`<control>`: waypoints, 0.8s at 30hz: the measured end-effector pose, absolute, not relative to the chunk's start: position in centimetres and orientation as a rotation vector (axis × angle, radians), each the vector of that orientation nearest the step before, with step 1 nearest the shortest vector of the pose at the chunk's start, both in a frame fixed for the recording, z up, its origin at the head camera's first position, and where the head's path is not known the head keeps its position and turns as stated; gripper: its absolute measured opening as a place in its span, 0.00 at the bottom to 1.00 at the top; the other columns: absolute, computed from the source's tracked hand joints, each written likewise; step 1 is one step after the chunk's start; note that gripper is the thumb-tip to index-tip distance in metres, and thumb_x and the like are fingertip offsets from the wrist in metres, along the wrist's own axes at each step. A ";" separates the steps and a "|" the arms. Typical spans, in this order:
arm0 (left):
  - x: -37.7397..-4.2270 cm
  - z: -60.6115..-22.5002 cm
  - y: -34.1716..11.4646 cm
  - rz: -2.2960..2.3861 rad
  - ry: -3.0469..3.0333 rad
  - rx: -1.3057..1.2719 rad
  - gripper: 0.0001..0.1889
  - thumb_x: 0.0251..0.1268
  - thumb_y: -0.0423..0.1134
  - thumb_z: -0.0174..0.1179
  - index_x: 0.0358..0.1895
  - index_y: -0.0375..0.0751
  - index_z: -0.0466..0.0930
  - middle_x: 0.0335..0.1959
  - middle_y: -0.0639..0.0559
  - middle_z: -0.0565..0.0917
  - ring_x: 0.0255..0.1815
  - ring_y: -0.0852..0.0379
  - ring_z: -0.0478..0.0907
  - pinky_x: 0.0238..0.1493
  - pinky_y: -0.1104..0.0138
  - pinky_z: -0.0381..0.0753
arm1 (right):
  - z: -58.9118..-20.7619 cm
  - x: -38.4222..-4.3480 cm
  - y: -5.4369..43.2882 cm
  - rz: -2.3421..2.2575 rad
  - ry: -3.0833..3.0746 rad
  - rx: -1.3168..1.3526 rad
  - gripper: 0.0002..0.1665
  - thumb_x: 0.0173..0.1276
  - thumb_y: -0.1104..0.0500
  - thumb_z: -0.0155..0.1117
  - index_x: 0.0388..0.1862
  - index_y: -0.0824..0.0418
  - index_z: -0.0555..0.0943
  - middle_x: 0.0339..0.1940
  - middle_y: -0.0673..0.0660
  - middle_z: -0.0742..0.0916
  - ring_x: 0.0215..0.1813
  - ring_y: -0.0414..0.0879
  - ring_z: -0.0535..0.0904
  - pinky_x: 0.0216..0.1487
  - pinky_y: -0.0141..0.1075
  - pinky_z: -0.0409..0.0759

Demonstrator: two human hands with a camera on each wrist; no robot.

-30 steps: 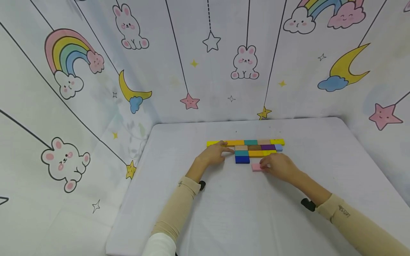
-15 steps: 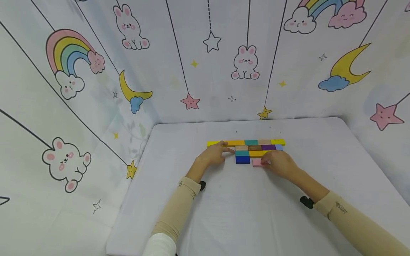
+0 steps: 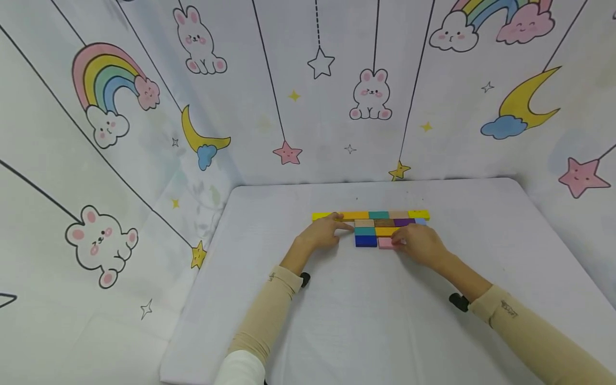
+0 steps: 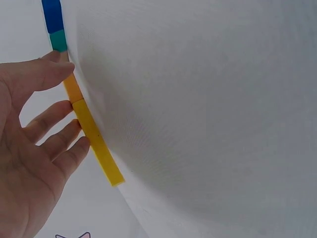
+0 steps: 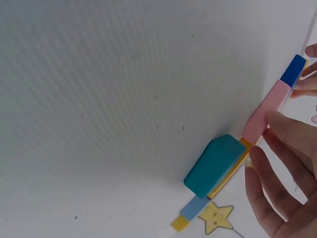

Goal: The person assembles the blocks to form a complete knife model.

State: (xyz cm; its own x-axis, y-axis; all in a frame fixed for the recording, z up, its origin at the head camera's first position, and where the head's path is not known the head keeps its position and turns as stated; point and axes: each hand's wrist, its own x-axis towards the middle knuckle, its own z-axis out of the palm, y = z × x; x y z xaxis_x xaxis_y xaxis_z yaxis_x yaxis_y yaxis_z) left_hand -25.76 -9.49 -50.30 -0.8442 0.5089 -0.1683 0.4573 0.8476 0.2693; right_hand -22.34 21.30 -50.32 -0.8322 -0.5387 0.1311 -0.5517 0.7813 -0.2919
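Note:
In the head view, flat coloured wooden blocks lie in rows. A long yellow block [image 3: 320, 216] starts the back row. My left hand [image 3: 317, 233] rests at the rows' left end; in the left wrist view its fingertips touch the yellow block's side, the thumb beside an orange block [image 4: 74, 90]. My right hand [image 3: 423, 246] pinches a pink block [image 3: 385, 243] just right of a dark blue block [image 3: 366, 241] in the front row. A teal block [image 5: 212, 166] stands near the right fingers in the right wrist view; the hand hides it in the head view.
The blocks lie on a white-covered table [image 3: 337, 321] near its back edge. Behind and beside it hangs a white cloth [image 3: 327, 133] printed with rabbits, stars, moons and rainbows. A dark device [image 3: 459, 302] is worn under the right wrist.
My right hand has slid the pink block away from me, up against the rows beside the dark blue block. The left hand has kept its place.

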 end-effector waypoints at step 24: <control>-25.7 -50.5 -9.5 0.320 2.799 0.741 0.27 0.74 0.32 0.57 0.69 0.66 0.80 0.81 0.48 0.64 0.78 0.47 0.67 0.74 0.54 0.74 | -50.7 -22.8 20.8 0.512 -2.922 0.874 0.11 0.63 0.61 0.80 0.45 0.59 0.93 0.41 0.53 0.93 0.47 0.54 0.89 0.50 0.49 0.89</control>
